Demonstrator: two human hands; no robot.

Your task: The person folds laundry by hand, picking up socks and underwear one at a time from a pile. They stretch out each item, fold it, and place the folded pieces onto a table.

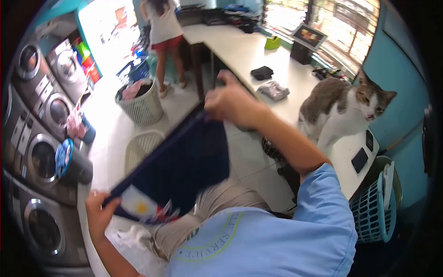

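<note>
- While the left hand [99, 213] grips the lower left corner of a dark navy-blue cloth [184, 154], the right hand [233, 101] pinches its upper edge, and the fabric spans the space between them in front of the body
- Both hands are closed on the cloth and set well apart, the right one higher; a white panel with a yellow spot and some red print shows near the left hand, the rest being blurred
- Below the cloth are the wearer's light-blue short-sleeved shirt [277, 240] with a green ring of lettering and grey-beige trousers [230, 198], with crumpled white fabric [134, 237] beside the leg
- At the right, a light-blue plastic lattice basket [367, 224] stands next to a long white table [339, 171]
- On that table a brown-and-white cat [330, 104] sits near two flat dark rectangular devices [360, 160]
- Stacked front-loading grey washing machines [44, 226] line the left side, a grey bin with blue fabric on top [80, 166] close to them
- Farther along the table lie a crumpled pale-grey cloth [274, 90] and a small black cloth [261, 73], then a lime-green container [272, 43] and a screen on a black stand [309, 37]
- Beyond the cloth stands a white plastic laundry basket [143, 108] holding pink and dark clothes, just short of another person [164, 27] in a white top and red shorts
</note>
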